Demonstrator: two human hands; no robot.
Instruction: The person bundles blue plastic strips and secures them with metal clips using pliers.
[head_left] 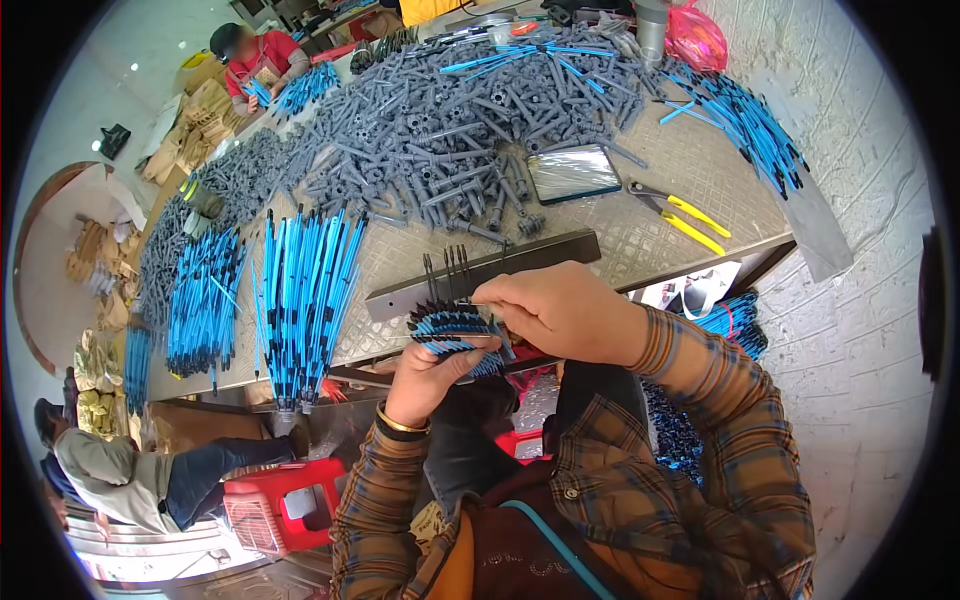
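Blue-and-black rods point(452, 328) sit bundled in left hand point(432, 372) fingers, right hand point(560, 312) fingers pinching one.

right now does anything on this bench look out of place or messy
The grey plastic parts lie in a loose, sprawling heap, with a few blue rods strewn crookedly on top, unlike the aligned rows of blue rods lower left. Nothing looks damaged.

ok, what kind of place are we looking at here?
Most likely a small hand-assembly workshop. A metal-topped bench carries a large heap of grey plastic parts and rows of blue rods, and the left hand grips a bundle of blue pieces. Another worker sits at the far end.
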